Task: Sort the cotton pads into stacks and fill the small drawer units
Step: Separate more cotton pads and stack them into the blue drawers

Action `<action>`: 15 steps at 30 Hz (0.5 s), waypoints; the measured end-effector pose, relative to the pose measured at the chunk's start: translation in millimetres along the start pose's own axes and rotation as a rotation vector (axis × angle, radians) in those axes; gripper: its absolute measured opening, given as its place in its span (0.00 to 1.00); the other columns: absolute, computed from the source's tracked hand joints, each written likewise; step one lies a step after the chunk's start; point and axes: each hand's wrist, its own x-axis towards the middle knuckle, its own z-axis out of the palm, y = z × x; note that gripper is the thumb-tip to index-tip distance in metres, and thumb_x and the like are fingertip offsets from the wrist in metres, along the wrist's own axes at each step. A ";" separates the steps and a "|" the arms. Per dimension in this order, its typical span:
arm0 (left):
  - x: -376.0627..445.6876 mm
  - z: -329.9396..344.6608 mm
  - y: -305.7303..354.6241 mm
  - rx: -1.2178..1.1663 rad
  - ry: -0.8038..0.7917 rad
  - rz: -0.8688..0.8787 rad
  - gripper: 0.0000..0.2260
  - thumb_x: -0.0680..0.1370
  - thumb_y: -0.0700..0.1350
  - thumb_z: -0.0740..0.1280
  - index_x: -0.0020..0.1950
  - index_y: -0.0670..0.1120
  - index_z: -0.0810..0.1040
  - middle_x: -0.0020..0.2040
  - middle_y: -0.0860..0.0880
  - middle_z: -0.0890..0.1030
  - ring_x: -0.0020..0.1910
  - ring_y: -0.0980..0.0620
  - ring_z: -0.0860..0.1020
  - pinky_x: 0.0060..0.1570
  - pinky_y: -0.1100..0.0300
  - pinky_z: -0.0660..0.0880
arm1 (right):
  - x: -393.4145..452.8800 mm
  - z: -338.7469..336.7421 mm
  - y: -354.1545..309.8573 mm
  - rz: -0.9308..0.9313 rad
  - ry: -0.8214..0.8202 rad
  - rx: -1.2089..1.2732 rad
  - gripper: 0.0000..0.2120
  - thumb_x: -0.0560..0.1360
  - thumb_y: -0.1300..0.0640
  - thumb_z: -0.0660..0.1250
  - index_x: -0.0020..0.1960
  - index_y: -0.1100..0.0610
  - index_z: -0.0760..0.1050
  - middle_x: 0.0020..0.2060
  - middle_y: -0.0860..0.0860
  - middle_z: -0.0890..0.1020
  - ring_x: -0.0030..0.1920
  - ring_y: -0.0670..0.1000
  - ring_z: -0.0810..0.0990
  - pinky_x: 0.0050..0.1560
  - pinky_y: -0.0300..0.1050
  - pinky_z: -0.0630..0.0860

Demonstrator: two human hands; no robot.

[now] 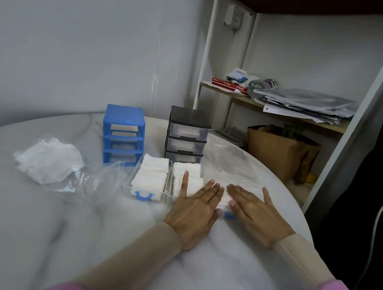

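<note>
Head view: three clear drawers are seen pulled out side by side on the white-covered counter [25, 206], each packed with stacks of white cotton pads. The left drawer [148, 183], with a blue handle, is filled and untouched. The left hand [194, 204] is laid flat on the pads of the middle drawer [186, 181], its fingers [185, 181] straight and spread, nothing being gripped. The right hand [254, 211] is pressed flat on the pads of the right drawer [225, 211], fingers likewise extended and released. Just behind the drawers, the blue drawer frame [123, 134] is seen standing with its slots bare, and the black drawer unit [187, 135] to its right is seen with three clear drawers inserted, pads faintly visible inside. A plastic bag of loose cotton pads [48, 162] lies to the left, well apart from the hands. A shelf [278, 111] with papers stands at the far right.
</note>
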 end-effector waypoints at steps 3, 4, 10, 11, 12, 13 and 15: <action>-1.8 -3.8 3.9 0.054 -0.058 -0.019 0.26 0.80 0.52 0.34 0.77 0.45 0.44 0.78 0.48 0.48 0.76 0.55 0.44 0.64 0.40 0.24 | -3.4 8.7 -0.3 0.028 -0.036 -0.086 0.25 0.81 0.46 0.38 0.76 0.51 0.37 0.76 0.45 0.44 0.75 0.41 0.43 0.66 0.50 0.24; -1.5 -3.5 4.7 0.063 -0.055 -0.017 0.28 0.79 0.53 0.32 0.77 0.45 0.44 0.78 0.48 0.48 0.76 0.54 0.44 0.64 0.40 0.25 | -3.5 9.9 -1.0 0.034 -0.044 -0.094 0.25 0.81 0.46 0.38 0.76 0.51 0.36 0.76 0.46 0.43 0.75 0.41 0.42 0.66 0.51 0.24; 0.5 -3.7 4.7 0.010 -0.008 0.009 0.42 0.64 0.55 0.23 0.77 0.44 0.41 0.78 0.48 0.46 0.76 0.55 0.42 0.64 0.47 0.24 | -5.1 6.3 -4.7 0.026 -0.010 -0.062 0.25 0.82 0.48 0.39 0.76 0.52 0.36 0.76 0.46 0.42 0.75 0.41 0.41 0.67 0.50 0.25; 0.3 -3.5 3.6 -0.002 0.002 0.013 0.41 0.64 0.56 0.23 0.76 0.44 0.41 0.78 0.49 0.45 0.76 0.55 0.41 0.64 0.49 0.25 | -6.0 4.8 -5.3 0.019 0.009 -0.039 0.25 0.82 0.48 0.40 0.76 0.51 0.37 0.76 0.46 0.42 0.75 0.41 0.41 0.67 0.48 0.26; -0.2 -3.9 2.4 -0.024 0.022 0.017 0.41 0.66 0.58 0.22 0.76 0.44 0.40 0.78 0.49 0.44 0.76 0.55 0.41 0.65 0.52 0.25 | -6.7 3.3 -6.2 0.008 0.031 -0.021 0.24 0.82 0.49 0.40 0.76 0.51 0.37 0.76 0.45 0.42 0.75 0.40 0.41 0.68 0.47 0.27; -1.9 -5.5 1.4 -0.049 0.046 0.018 0.39 0.68 0.59 0.23 0.76 0.44 0.41 0.78 0.49 0.44 0.76 0.55 0.40 0.65 0.55 0.26 | -7.6 1.2 -7.9 -0.008 0.052 -0.010 0.24 0.82 0.49 0.41 0.76 0.51 0.38 0.76 0.45 0.43 0.75 0.40 0.41 0.69 0.45 0.28; -6.8 -11.4 -1.7 -0.122 0.080 0.008 0.30 0.77 0.56 0.30 0.77 0.45 0.43 0.78 0.49 0.46 0.76 0.55 0.42 0.67 0.61 0.29 | -8.0 -3.2 -13.5 -0.049 0.093 -0.003 0.24 0.83 0.50 0.43 0.77 0.52 0.40 0.76 0.45 0.45 0.75 0.41 0.43 0.70 0.43 0.32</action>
